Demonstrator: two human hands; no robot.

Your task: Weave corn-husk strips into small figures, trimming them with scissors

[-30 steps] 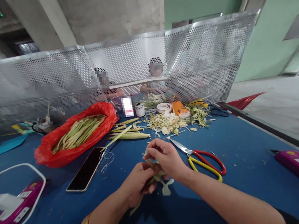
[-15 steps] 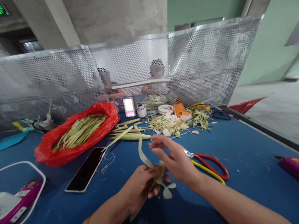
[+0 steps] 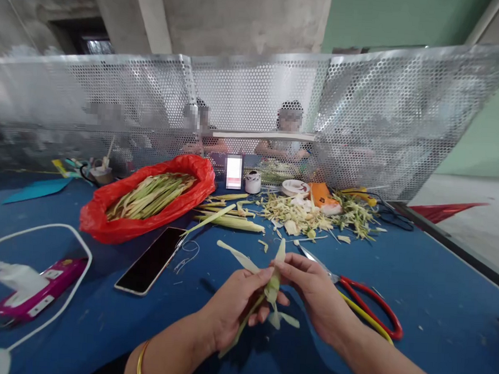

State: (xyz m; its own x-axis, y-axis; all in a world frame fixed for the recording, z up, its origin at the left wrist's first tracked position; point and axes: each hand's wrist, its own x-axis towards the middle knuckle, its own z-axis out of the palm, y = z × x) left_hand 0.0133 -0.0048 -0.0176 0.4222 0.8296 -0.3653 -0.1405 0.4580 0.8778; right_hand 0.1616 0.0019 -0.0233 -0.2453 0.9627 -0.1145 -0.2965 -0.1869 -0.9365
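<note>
My left hand [image 3: 240, 301] is closed around a shaped piece of pale green corn husk [image 3: 272, 288], with its stem end pointing down toward me. Several husk ends stick out like petals above and below the fingers. From the right, my right hand [image 3: 311, 285] pinches an upright husk strip on the same piece between thumb and fingertips. Scissors [image 3: 345, 282] with one red and one yellow handle lie just beyond my right hand, blades pointing away to the left. Loose corn husks [image 3: 235, 222] lie on the blue table [image 3: 212, 257] ahead of my hands.
A red plastic bag [image 3: 146, 236] holds husk strips at left. A dark phone [image 3: 151, 261] and thin wire lie nearer me, beside a purple power strip [image 3: 61, 272]. Husk scraps [image 3: 290, 214], a tape roll [image 3: 295, 188] and an orange packet [image 3: 322, 197] stand before a perforated metal screen [image 3: 246, 92]; people sit behind it.
My right hand has come down onto the husk piece and now grips an upright strip. The left hand keeps its hold. The whole view has swung a little left.
</note>
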